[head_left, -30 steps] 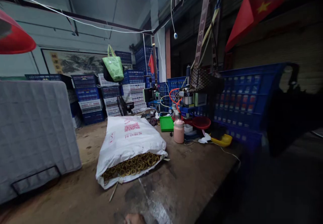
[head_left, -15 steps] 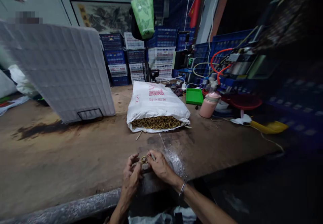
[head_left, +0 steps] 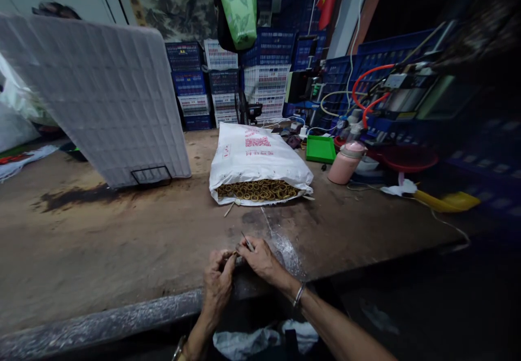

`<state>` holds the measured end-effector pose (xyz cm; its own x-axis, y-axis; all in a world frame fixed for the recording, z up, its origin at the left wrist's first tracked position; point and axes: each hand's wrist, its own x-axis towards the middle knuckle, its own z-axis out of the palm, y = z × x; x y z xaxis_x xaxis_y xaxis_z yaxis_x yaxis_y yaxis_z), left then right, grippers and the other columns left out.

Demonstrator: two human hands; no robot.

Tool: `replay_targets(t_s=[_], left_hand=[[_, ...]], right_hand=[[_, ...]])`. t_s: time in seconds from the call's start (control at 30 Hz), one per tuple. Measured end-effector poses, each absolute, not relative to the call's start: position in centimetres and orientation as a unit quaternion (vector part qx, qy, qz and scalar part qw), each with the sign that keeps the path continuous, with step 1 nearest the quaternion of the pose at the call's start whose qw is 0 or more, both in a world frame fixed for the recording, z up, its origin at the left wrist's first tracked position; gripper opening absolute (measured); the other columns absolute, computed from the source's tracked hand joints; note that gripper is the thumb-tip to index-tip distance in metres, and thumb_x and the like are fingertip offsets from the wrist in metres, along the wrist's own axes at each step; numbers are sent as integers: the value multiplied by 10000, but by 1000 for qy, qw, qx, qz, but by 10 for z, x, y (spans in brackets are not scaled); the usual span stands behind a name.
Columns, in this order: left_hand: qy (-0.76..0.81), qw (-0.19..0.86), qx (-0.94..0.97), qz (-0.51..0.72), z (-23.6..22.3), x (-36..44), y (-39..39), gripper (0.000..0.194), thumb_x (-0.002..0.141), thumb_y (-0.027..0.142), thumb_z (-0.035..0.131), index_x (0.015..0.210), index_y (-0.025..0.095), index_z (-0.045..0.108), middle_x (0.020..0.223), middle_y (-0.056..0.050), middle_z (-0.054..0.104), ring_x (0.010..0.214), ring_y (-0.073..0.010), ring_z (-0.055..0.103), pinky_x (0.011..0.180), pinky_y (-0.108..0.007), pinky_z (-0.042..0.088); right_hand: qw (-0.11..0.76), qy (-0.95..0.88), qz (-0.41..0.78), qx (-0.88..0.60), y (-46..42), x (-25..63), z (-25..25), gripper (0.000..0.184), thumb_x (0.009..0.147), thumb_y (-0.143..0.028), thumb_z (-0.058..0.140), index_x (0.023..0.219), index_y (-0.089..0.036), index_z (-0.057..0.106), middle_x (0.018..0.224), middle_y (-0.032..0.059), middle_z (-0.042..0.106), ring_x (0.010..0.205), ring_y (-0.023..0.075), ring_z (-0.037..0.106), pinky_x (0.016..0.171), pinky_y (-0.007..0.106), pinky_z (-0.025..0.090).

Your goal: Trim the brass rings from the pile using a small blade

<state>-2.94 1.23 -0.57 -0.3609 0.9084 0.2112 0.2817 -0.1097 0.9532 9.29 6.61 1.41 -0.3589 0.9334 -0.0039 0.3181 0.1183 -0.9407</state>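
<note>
Just above the table's front edge, my left hand point(head_left: 218, 279) is closed, pinching a small brass-coloured ring point(head_left: 235, 254) mostly covered by the fingers. My right hand point(head_left: 262, 260) is closed around a thin pointed metal tool point(head_left: 247, 242), its tip sticking up past the fingers. Both hands' fingertips meet at the ring. Beyond them a white woven sack point(head_left: 260, 160) with red print lies on its side. Its mouth faces me and shows many brass-coloured rings point(head_left: 260, 190).
A tall white padded panel point(head_left: 122, 100) stands at the left in a black wire stand point(head_left: 151, 175). To the right are a green tray point(head_left: 321, 149), a pink bottle point(head_left: 345, 164) and a yellow scoop point(head_left: 445, 202). Stacked crates point(head_left: 266, 78) line the back; someone's head shows above the panel.
My left fingers have closed in on the ring, which was more visible before. The tool in my right hand now points upward more plainly. The view has shifted slightly.
</note>
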Motion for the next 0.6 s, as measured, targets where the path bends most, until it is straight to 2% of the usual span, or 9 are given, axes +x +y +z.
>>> replay_targets(t_s=[0.13,0.3,0.37,0.47,0.6], left_hand=[[599,294,493,558,0,-29,10,145,712,299,565,720,189,660,689,-17,595,709,-170,546,680,-267,423],[565,420,434,562,7,-25,8,143,700,313,580,698,171,591,639,14,580,609,-120,530,604,-220,428],[544,484,396,560,4,-24,8,183,697,354,586,731,177,556,579,41,552,501,-87,498,508,-192,411],[514,565,342,548,-2,-25,7,244,714,423,558,767,193,497,481,87,483,313,-44,360,344,-165,315],[474,597,319,563,-2,-26,5,260,716,424,570,736,186,468,521,77,494,319,-33,357,328,-160,317]], right_hand=[[323,-684,457,-468,66,90,19,166,727,-267,469,610,-158,514,542,-60,436,546,75,403,519,174,306],[315,-700,438,-468,66,89,23,168,730,-257,457,605,-159,509,541,-62,422,545,71,399,505,166,294],[312,-705,433,-467,66,89,23,166,733,-254,452,608,-159,507,538,-64,407,543,69,391,494,161,284],[304,-707,434,-469,64,89,23,166,740,-256,448,616,-161,506,523,-67,392,523,68,380,475,162,273],[301,-715,437,-455,63,89,24,210,783,-275,409,628,-166,500,528,-59,418,508,73,383,479,174,282]])
